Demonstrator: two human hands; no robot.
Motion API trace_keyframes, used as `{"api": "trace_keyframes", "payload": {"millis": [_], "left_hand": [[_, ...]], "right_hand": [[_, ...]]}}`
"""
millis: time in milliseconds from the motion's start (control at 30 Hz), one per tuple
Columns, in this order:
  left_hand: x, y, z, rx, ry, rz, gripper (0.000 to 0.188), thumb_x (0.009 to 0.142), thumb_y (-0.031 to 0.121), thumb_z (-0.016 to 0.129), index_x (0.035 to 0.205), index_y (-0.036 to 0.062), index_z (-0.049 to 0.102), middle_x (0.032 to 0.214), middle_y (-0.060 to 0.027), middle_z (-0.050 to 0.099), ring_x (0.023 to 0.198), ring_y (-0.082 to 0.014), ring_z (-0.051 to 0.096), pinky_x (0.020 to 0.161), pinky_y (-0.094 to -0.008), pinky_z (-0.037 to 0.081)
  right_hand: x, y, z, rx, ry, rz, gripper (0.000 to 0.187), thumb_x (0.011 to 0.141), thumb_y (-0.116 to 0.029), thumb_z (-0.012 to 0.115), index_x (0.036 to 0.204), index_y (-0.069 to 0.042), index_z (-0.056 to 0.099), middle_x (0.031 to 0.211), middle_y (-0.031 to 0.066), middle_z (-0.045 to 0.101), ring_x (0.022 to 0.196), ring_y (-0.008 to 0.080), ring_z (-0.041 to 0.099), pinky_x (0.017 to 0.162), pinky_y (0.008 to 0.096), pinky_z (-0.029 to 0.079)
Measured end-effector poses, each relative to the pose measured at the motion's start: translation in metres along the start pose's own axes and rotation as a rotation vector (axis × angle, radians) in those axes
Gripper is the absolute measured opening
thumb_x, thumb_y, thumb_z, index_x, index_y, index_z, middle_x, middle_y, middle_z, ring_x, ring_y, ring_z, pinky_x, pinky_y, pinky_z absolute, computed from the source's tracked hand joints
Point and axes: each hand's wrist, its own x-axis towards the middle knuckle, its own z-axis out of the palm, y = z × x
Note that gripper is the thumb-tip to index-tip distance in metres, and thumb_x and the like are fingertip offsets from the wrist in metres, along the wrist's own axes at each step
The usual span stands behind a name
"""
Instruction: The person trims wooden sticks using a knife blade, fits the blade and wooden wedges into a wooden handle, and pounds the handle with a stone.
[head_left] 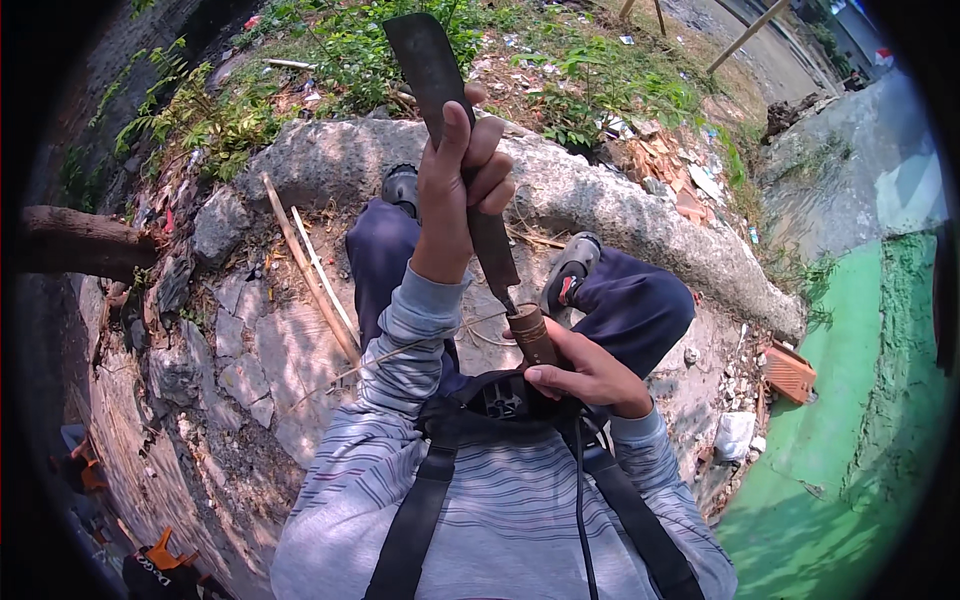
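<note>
My left hand (458,185) is raised in front of me, its fingers wrapped round the dark flat blade (428,65) of a machete. The blade stands nearly upright, its broad end at the top and its narrow tang pointing down. At the lower end, the tang meets the top of a brown wooden handle (533,335); how deep it sits inside is hidden. My right hand (590,373) grips that handle from the right, close to the black bag (490,400) at my waist.
A low, rough concrete curb (580,190) curves beyond my feet, with green plants (350,60) and litter behind it. Thin sticks (310,270) lie on the cracked ground to the left. A broken orange brick (790,373) rests by the green-painted surface (830,420) at right.
</note>
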Motion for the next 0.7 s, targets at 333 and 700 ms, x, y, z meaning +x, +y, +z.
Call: {"api": "trace_keyframes", "payload": {"millis": [333, 700], "left_hand": [[0.004, -0.002, -0.001, -0.142, -0.093, -0.087, 0.042, 0.108, 0.043, 0.052, 0.136, 0.0120, 0.048, 0.071, 0.0076, 0.028, 0.048, -0.0023, 0.022, 0.040, -0.0221, 0.020], [0.047, -0.019, -0.056, 0.027, -0.071, -0.333, 0.097, 0.093, 0.083, 0.041, 0.144, 0.0007, 0.045, 0.129, -0.0178, 0.059, 0.122, -0.0283, 0.057, 0.103, -0.0466, 0.049]], "right_hand": [[0.004, -0.005, 0.011, -0.055, -0.080, 0.015, 0.071, 0.106, -0.024, 0.058, 0.157, 0.003, 0.016, 0.078, 0.0014, 0.052, 0.064, 0.0093, 0.051, 0.059, 0.0267, 0.043], [0.014, 0.001, 0.005, 0.204, 0.106, -0.032, 0.043, 0.104, -0.022, 0.063, 0.137, -0.003, 0.041, 0.088, 0.0041, 0.056, 0.065, 0.0110, 0.057, 0.057, 0.0262, 0.046]]}}
